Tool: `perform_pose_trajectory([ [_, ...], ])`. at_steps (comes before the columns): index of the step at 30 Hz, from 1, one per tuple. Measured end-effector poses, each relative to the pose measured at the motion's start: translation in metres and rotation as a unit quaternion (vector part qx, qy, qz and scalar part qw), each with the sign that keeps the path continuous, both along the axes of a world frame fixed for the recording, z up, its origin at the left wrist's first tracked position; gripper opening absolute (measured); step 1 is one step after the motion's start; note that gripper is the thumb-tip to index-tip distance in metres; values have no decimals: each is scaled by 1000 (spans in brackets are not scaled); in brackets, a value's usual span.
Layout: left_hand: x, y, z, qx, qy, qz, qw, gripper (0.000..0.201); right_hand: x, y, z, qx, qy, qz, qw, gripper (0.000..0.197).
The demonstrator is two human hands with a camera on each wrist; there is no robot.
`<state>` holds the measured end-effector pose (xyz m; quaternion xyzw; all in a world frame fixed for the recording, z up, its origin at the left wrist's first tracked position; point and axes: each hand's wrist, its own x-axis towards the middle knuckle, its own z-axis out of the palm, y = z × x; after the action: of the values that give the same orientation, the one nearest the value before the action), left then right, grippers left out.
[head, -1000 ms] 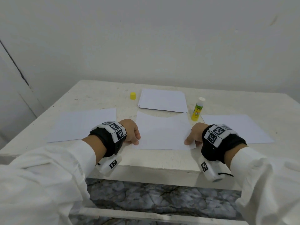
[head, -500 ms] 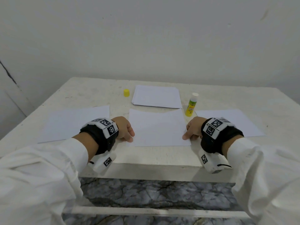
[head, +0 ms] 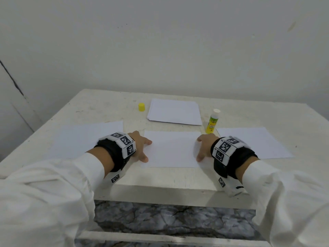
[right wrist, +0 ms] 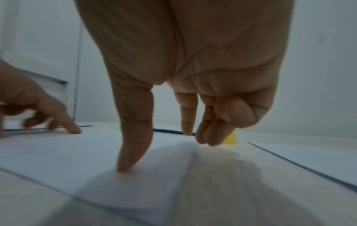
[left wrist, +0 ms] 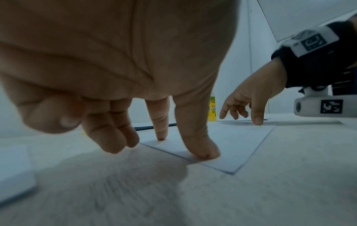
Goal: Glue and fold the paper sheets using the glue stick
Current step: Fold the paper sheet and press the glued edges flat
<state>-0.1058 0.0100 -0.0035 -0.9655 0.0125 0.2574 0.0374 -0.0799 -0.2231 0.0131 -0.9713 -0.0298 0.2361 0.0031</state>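
Observation:
A folded white sheet (head: pixel 171 149) lies flat near the table's front edge, between my hands. My left hand (head: pixel 141 147) presses its left edge with straight fingers; thumb and forefinger tips touch the paper (left wrist: pixel 222 146) in the left wrist view. My right hand (head: pixel 203 148) presses the right edge the same way, thumb on the sheet (right wrist: pixel 77 152). The yellow glue stick (head: pixel 211 122) stands upright and uncapped just beyond my right hand. Its yellow cap (head: pixel 141 106) sits at the back, left of a stack of white sheets (head: pixel 175 112).
One single sheet (head: pixel 85 138) lies on the left of the white table (head: pixel 178 180), another (head: pixel 252 141) on the right. A white wall rises behind the table. Below the front edge is a marbled floor.
Both hands have slid from the sheet's near corners up along its side edges, fingers spread flat. The head view has tilted slightly.

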Motion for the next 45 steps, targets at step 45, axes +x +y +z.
perform_pose_trajectory([
  [45, 44, -32, -9, 61, 56, -69, 994, 144, 34, -8, -16, -84, 48, 175, 980, 125],
])
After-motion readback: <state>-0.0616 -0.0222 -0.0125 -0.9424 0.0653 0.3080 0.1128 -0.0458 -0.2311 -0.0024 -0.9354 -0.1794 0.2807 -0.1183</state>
